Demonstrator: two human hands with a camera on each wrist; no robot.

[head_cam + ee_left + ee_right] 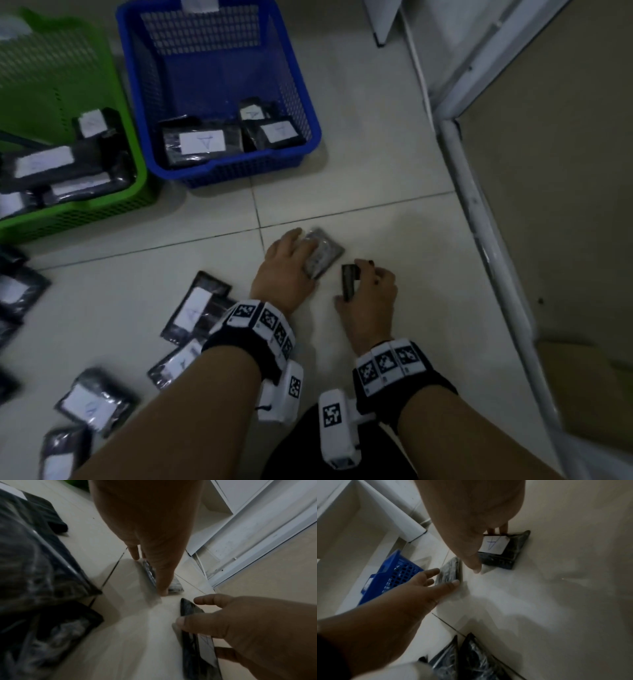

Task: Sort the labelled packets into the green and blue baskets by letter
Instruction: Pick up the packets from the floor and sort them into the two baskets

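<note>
A dark packet [325,251] lies on the floor tiles with no label showing. My left hand [301,260] rests on it, fingers spread over its top and thumb at its near edge [455,583]. Just to its right, my right hand [359,277] pinches another dark packet [349,281] and holds it on edge; its white label reads A [494,543]. The blue basket [239,168] stands at the back with three packets labelled A. Left of it, the green basket [68,212] holds several packets whose letters are blurred.
More loose labelled packets [195,305] lie on the floor to my left, down to the lower left corner [96,401]. A white door frame [479,205] runs along the right, with a brown cardboard piece [589,387] beyond it.
</note>
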